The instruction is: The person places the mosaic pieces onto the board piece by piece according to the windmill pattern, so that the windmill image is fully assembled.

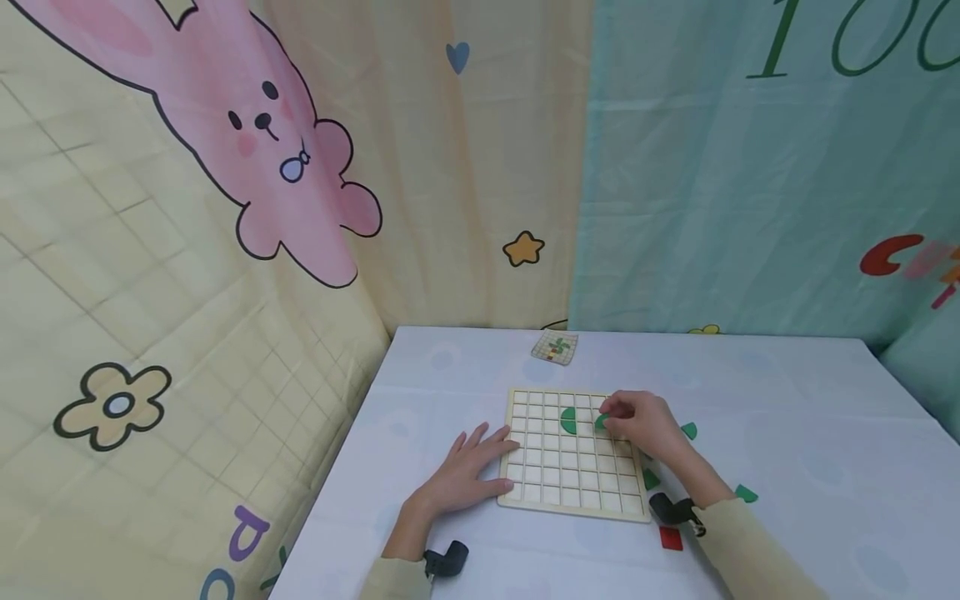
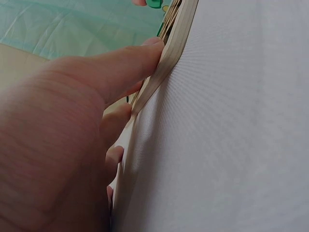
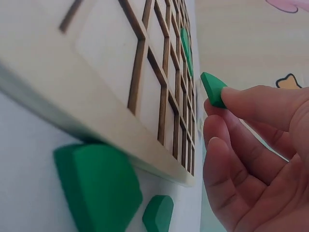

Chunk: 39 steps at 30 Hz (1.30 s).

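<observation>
A pale wooden grid board (image 1: 551,496) with square cells lies on the white table. Two green quarter-round pieces (image 1: 568,421) sit in its upper cells, together forming a half-disc. My right hand (image 1: 647,425) pinches another green quarter-round piece (image 3: 214,90) between thumb and fingers, just above the board's upper right part. At the board's left edge my left hand (image 1: 468,471) rests with spread fingers; in the left wrist view its thumb (image 2: 140,55) touches the wooden rim.
Loose green pieces (image 1: 689,431) lie right of the board, one close against its edge (image 3: 99,186). A red square piece (image 1: 671,538) lies near the right wrist. Behind the board is a small patterned card (image 1: 555,347). Printed curtains (image 1: 480,167) hang behind the table.
</observation>
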Motion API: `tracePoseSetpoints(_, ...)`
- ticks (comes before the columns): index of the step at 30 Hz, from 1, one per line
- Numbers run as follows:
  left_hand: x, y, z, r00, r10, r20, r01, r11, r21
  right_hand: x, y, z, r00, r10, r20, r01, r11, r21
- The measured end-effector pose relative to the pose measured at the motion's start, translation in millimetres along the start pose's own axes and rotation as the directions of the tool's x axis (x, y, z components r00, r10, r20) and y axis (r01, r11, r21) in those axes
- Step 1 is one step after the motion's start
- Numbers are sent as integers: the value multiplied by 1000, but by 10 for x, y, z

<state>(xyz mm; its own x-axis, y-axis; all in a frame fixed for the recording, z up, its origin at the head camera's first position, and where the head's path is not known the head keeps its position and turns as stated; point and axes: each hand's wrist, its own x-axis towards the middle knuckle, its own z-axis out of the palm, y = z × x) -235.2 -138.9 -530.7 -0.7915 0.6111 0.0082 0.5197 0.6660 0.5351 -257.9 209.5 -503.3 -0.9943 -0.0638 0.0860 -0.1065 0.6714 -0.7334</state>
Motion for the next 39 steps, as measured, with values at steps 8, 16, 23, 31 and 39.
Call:
tracePoseSetpoints(8, 1, 11, -13, 1000, -3, 2, 3, 1000, 9, 63, 6, 61, 999, -27, 44, 26, 999, 23)
tracePoseSetpoints(16, 3, -4, -11, 1000, 1, 1, -1, 1000, 3, 91, -51, 124, 997, -41, 62, 42, 999, -13)
tracePoseSetpoints(23, 7, -14, -3, 1000, 4, -4, -4, 1000, 8, 110, -99, 140, 996, -44, 80, 47, 998, -31)
tracePoseSetpoints(31, 2, -15, -1, 1000, 1, -1, -1, 1000, 6, 121, -98, 168, 996, -19, 81, 23, 999, -47)
tracePoseSetpoints(39, 2, -6, 2, 1000, 5, 2, -5, 1000, 8, 111, -90, 156, 996, -28, 90, 33, 998, -52)
